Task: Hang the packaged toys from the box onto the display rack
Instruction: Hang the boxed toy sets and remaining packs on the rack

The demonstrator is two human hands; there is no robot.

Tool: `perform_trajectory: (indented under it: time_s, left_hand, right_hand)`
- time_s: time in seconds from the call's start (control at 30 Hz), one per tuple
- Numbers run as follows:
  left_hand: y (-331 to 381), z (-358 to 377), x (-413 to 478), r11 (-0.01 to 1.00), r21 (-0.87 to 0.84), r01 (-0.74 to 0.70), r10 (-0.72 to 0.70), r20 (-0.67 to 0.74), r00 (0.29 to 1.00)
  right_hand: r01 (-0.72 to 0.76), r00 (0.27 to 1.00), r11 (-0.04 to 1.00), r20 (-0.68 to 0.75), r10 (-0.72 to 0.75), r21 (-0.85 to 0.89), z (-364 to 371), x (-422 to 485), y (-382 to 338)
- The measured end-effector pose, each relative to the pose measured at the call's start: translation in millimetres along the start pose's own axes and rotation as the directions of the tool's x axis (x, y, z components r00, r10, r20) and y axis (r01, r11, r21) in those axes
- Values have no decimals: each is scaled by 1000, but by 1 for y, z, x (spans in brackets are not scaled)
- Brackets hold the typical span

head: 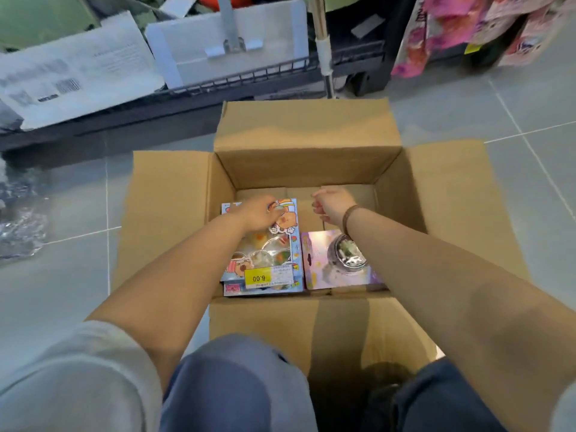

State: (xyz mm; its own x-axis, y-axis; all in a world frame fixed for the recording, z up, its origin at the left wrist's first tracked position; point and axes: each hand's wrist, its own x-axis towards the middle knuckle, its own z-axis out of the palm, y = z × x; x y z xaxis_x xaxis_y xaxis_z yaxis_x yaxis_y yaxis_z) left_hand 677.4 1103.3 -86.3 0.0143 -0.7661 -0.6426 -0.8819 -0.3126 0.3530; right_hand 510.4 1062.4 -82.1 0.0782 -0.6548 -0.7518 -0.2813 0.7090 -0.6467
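Currently: both bare hands are down inside the open cardboard box [305, 169], centre frame, which stands on the tiled floor [78, 198].

Left grip [258, 213] rests on the top end of the blue packaged toy [265, 257]. Its fingers curl over the header and are probably pinching it, but blur prevents confirming a hold. Right grip [332, 204] has loosely curled fingers and holds nothing. It hovers over bare box bottom, right of centre.

Progress, judged:
- No pack has been lifted clear of the box.
- The blue pack lies flat with its yellow price sticker [257, 278] up, and the edge of at least one more pack shows beneath it.
- A purple packaged toy [336, 269] lies just beside it on the right, partly under the right forearm.
- The far half of the box bottom is bare, so the box looks mostly emptied, with a few packs left to hang.
- Pink packs [452, 35] hang at upper right of the frame.

Clearance:
- The box walls are tall on all sides and the flaps are folded outward.
- A pack needs to go straight up before it swings away.
- A metal pole [324, 51] and a wire shelf [249, 77] stand just beyond the far flap.
- There is open floor right of the box.
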Motion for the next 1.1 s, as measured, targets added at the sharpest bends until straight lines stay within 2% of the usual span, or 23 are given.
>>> perform_trajectory:
  time_s: [0.17, 0.23, 0.27, 0.37, 0.4, 0.5, 0.53, 0.6, 0.63, 0.67, 0.7, 0.73, 0.77, 0.93, 1.03, 1.07, 1.1]
  left_hand:
    - [3, -1, -4, 995, 16, -95, 96, -226, 969]
    - [10, -6, -6, 993, -33, -111, 103, -196, 975]
    - [12, -8, -7, 994, 0, -105, 104, -145, 984]
    - [15, -9, -8, 947, 293, -130, 145, -30, 989]
    - [17, -10, -7, 933, 330, -144, 157, -13, 988]
    - [19, -23, -4, 974, 180, -139, 149, -46, 988]
    - [19, -30, -5, 986, 83, -147, 155, -111, 982]
    - [19, -43, -10, 967, -196, -161, 90, -329, 940]
    - [16, -47, -12, 907, -381, -177, -4, -429, 903]
    - [15, -50, -16, 792, -577, -201, -120, -471, 874]
    - [12, -53, -18, 633, -740, -225, -222, -453, 863]
    - [11, -55, -18, 472, -845, -250, -285, -414, 864]
    - [10, -54, -17, 358, -894, -268, -321, -387, 864]
    - [36, -52, -14, 26, -932, -363, -514, -324, 794]
    - [49, -42, -9, -288, -890, -355, -398, -226, 889]
    - [53, -38, -10, -354, -881, -315, -343, -191, 920]
    - [54, -34, -10, -363, -890, -275, -296, -170, 940]
  right_hand:
    - [-11, 999, 1000, -51, 12, 23, -5, 0, -3]
    - [-18, 998, 999, -58, 20, 29, -4, -4, -2]
    - [-18, 998, 999, -52, 20, 30, -4, -4, 1]
    - [-12, 999, 999, -51, 15, 48, -7, -2, 8]
    - [-4, 999, 998, -54, 8, 65, -9, -1, 8]
    - [43, 997, 991, -73, -34, 125, -20, -1, 4]
    - [64, 995, 983, -92, -49, 173, -24, -1, 1]
    - [86, 989, 933, -144, -38, 349, -35, -2, -8]
    - [87, 986, 894, -166, -15, 440, -40, -3, -15]
    - [95, 983, 861, -186, -1, 499, -45, -4, -21]
    - [104, 980, 848, -197, 0, 519, -49, -4, -26]
    - [113, 982, 845, -189, -14, 523, -52, -2, -29]
    - [119, 986, 844, -162, -38, 522, -54, -1, -29]
    - [61, 978, 759, 114, -176, 648, -45, -3, -19]
    - [30, 960, 734, 186, -211, 679, -31, -7, -17]
    - [35, 955, 734, 194, -224, 678, -25, -9, -18]
    - [52, 953, 741, 188, -237, 669, -20, -9, -20]
